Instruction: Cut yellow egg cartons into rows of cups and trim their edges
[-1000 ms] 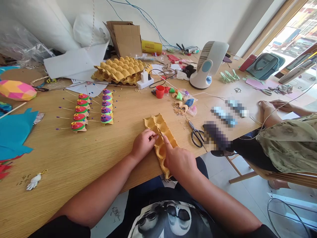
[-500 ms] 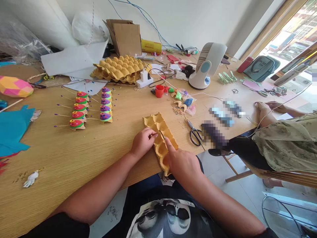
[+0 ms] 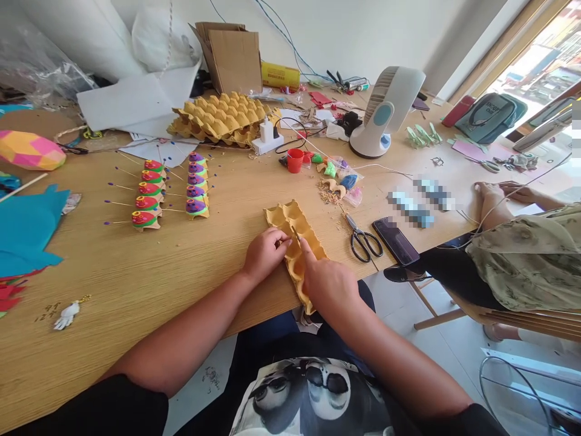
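A yellow pulp egg tray strip (image 3: 296, 213), two rows of cups wide, lies at the table's front edge between my hands. My left hand (image 3: 267, 253) is closed on its left side, thumb and fingertips pinching the pulp near the middle. My right hand (image 3: 330, 281) is wrapped round a thin craft knife (image 3: 295, 234), index finger stretched along its back. The blade's narrow dark tip points away from me and touches the strip between the cups. The knife's handle is hidden in my palm.
Painted egg-cup caterpillars (image 3: 147, 203) with pins stand at left. Scissors (image 3: 363, 242) and a phone (image 3: 396, 240) lie at right. Behind are a red cup (image 3: 295, 161), a white fan (image 3: 385, 115) and stacked egg trays (image 3: 222, 118). Another person's hands (image 3: 492, 197) rest at the far right.
The view has shifted slightly. My right hand and the knife have moved a little away from me along the strip; my left hand keeps its pinch.
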Demonstrator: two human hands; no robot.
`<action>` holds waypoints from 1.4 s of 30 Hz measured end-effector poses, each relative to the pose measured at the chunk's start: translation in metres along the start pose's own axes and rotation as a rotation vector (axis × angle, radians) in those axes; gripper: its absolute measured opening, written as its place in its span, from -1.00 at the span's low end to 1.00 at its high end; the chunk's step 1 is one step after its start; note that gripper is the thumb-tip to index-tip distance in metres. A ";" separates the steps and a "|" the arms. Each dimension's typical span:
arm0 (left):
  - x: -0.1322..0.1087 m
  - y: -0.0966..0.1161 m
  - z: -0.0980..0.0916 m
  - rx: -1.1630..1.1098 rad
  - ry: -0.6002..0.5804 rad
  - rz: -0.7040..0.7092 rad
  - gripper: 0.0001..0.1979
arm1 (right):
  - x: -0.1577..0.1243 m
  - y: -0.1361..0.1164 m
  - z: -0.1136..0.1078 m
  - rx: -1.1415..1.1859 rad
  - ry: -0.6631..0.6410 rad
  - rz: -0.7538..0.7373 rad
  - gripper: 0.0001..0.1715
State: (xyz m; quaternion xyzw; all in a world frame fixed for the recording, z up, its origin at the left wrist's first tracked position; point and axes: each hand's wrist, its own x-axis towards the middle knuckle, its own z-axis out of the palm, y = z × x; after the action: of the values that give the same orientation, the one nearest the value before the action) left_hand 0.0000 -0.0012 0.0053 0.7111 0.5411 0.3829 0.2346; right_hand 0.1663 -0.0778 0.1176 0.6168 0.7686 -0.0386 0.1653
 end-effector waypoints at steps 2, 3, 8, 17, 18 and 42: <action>0.000 0.000 0.000 0.002 -0.002 -0.005 -0.89 | 0.000 0.001 -0.001 0.001 -0.011 -0.001 -0.13; 0.000 0.001 0.000 0.003 -0.002 -0.009 -0.89 | 0.000 0.001 -0.002 -0.001 -0.021 -0.003 -0.13; 0.000 0.002 -0.001 0.019 -0.020 -0.005 -0.84 | 0.002 0.001 -0.003 0.006 -0.038 -0.003 -0.12; -0.002 0.005 -0.002 0.016 -0.007 -0.044 -0.87 | -0.001 0.001 0.002 0.001 -0.058 -0.013 -0.09; -0.002 0.005 -0.002 0.015 -0.008 -0.037 -0.86 | 0.001 0.001 0.002 0.005 -0.047 -0.015 -0.08; -0.003 0.004 0.000 0.010 0.025 -0.009 -0.89 | -0.040 0.020 0.002 -0.037 -0.062 -0.027 -0.21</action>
State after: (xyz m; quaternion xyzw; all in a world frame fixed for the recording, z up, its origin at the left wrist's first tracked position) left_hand 0.0019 -0.0050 0.0073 0.7048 0.5492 0.3880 0.2258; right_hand 0.1928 -0.1106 0.1310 0.6017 0.7720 -0.0458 0.1995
